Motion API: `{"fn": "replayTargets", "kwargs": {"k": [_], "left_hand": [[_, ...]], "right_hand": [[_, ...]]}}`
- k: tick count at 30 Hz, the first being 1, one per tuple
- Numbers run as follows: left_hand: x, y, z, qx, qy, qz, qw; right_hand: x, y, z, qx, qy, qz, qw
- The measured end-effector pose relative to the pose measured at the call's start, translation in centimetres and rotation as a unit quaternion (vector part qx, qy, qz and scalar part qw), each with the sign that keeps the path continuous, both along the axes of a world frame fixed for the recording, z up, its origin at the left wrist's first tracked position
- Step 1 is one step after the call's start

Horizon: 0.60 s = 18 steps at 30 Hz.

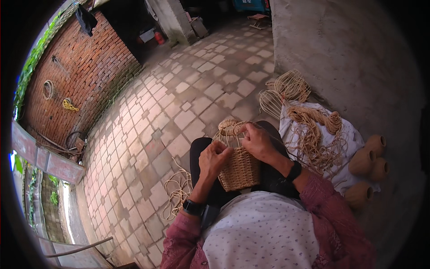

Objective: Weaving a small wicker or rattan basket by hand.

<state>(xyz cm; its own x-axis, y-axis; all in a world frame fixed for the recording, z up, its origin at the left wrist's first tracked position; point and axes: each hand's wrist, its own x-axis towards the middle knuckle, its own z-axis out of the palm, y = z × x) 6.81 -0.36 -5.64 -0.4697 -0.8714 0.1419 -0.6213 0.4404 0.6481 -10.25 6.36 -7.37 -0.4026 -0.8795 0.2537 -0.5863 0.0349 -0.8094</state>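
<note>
A small tan woven basket (240, 169) sits in my lap between my knees. Upright bare stakes rise from its woven wall to a braided ring (229, 125) at the top. At the basket's left upper edge, my left hand (215, 159) is closed, its thumb and fingers gripping the woven rim. My right hand (260, 142) is at the right upper side with the fingertips pinched near the ring, on a thin cord among the stakes. The exact spot under the fingertips is partly hidden.
To my right, a white cloth (331, 175) bears a heap of tan cord (313, 130). Open stake frames (286, 89) and several round brown pots (362, 161) lie beside it. Loose cord (177, 190) lies on the paving left of my leg. A concrete wall (349, 49) rises at right.
</note>
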Motion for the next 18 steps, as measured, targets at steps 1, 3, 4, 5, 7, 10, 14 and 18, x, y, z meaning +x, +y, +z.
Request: {"fn": "replayTargets", "kwargs": {"k": [1,3,4,5,7,10,14,18], "left_hand": [[0.1,0.1,-0.1,-0.115,0.013,-0.015,0.993],[-0.5,0.4,0.7,-0.15,0.073,-0.021,0.986],[-0.8,0.5,1.2,-0.187,0.135,-0.023,0.973],[-1.1,0.6,1.5,-0.187,0.134,-0.024,0.973],[-1.9,1.1,1.8,-0.068,0.099,-0.117,0.986],[-2.8,0.9,1.4,-0.008,0.06,-0.152,0.987],[-3.2,0.8,0.6,0.074,0.082,-0.133,0.985],[-3.1,1.1,1.4,0.166,0.1,-0.073,0.978]], "right_hand": [[-0.6,0.8,-0.6,0.001,0.0,-0.001,1.0],[-2.1,2.7,-2.0,-0.01,-0.021,-0.035,0.999],[-2.9,3.4,-2.4,-0.01,-0.021,-0.038,0.999],[-3.6,3.8,-2.9,0.012,-0.004,-0.047,0.999],[-4.3,4.0,-3.5,0.031,0.013,-0.057,0.998],[-5.6,2.7,-3.9,-0.022,-0.111,-0.076,0.991],[-5.1,0.5,-2.7,-0.035,-0.344,0.06,0.936],[-4.3,-0.5,-1.5,0.01,-0.02,0.058,0.998]]}}
